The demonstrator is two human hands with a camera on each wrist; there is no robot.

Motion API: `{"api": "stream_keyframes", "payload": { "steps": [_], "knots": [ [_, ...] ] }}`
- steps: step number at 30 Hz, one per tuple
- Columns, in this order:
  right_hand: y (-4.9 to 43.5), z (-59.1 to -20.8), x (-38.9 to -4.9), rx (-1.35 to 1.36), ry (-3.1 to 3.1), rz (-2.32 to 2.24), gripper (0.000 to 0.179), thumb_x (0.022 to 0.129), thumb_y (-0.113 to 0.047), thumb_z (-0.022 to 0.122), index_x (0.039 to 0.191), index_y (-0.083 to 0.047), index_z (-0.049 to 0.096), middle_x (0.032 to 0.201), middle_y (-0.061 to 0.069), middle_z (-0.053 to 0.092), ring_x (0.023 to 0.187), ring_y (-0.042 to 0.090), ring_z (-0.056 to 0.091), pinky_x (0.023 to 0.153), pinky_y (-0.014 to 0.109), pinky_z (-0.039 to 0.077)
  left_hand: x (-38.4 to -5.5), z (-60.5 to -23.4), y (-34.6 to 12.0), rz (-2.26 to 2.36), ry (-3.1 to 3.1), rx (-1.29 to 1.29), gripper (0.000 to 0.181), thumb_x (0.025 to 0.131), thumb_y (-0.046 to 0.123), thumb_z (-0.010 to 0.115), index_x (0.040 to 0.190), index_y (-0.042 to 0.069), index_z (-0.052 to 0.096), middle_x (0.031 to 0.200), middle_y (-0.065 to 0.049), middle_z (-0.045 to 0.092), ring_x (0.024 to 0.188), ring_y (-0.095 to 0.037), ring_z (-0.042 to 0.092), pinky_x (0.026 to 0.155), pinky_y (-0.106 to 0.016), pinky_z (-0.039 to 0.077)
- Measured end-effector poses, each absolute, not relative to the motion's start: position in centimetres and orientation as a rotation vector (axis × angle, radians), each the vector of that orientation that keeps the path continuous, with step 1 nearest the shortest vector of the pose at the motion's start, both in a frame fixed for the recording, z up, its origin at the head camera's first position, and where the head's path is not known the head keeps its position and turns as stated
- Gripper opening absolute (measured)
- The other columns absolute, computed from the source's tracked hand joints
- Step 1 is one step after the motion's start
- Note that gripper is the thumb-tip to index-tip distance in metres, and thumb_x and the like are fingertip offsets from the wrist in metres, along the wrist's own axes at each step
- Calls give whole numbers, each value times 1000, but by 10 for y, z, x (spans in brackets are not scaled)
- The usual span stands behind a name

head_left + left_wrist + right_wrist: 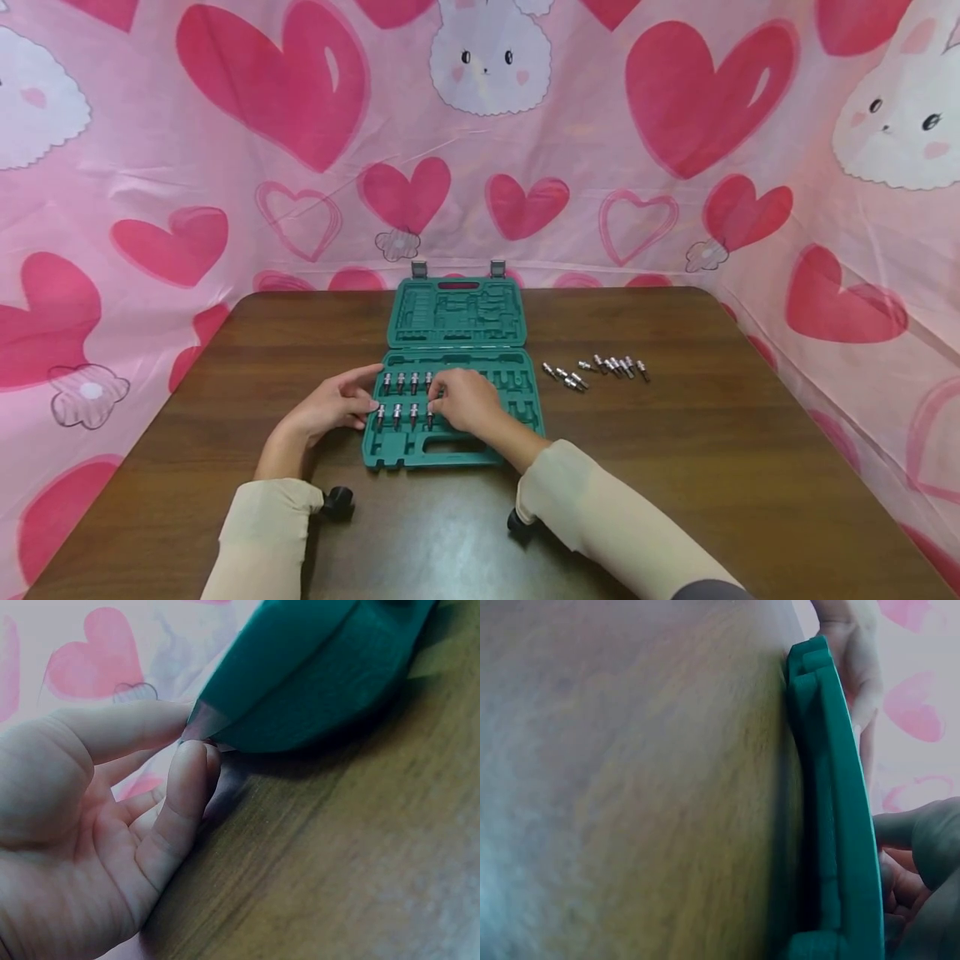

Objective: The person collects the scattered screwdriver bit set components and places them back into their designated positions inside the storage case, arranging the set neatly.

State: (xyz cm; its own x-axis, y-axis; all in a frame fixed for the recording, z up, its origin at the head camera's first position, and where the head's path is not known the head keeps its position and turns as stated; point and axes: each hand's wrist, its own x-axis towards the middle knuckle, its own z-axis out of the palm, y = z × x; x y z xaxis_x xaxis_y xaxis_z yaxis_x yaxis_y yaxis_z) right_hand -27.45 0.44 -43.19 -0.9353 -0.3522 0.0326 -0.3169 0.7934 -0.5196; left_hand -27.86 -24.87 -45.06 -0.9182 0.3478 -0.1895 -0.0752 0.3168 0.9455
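Observation:
A green socket case (453, 358) lies unfolded on the table, its moulded tray nearest me. Two rows of silver-and-black bit sockets (414, 383) stand in slots on the tray's left side. My right hand (468, 402) reaches over the tray from the right, thumb and fingertips pinching the bit socket (431, 419) at the right end of the lower row. At the left side of the case, my left hand (330, 408) holds the edge; the left wrist view shows thumb and fingers pinching the case wall (300, 682). In the right wrist view, the case rim (855, 825) hides the right fingertips.
Several loose bit sockets (618, 367) lie on the wooden table (712, 467) to the right of the case. The raised lid (457, 312) with two latches (497, 268) leans back near the pink heart-patterned cloth (525, 125). Black cameras (339, 503) are strapped at both wrists.

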Motion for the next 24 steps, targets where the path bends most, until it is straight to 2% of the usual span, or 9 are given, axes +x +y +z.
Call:
{"api": "stream_keyframes", "payload": {
  "steps": [10,24],
  "knots": [
    [10,-438,-272,-639,2912,-899,8,87,-29,75,85,-24,68,64,-12,55,57,6,51,52,27,41,-276,-450,-248,1622,2242,241,66,94,9,64,152,10,33,93,-15,66,77,-24,61,70,-34,56],
    [36,-439,-280,-847,2713,-1246,9,88,-15,73,96,-11,70,70,-6,58,60,10,51,56,27,44,-276,-450,-249,1622,2240,235,65,93,10,64,151,10,34,94,-15,66,78,-24,62,71,-34,56]
  ]
}}
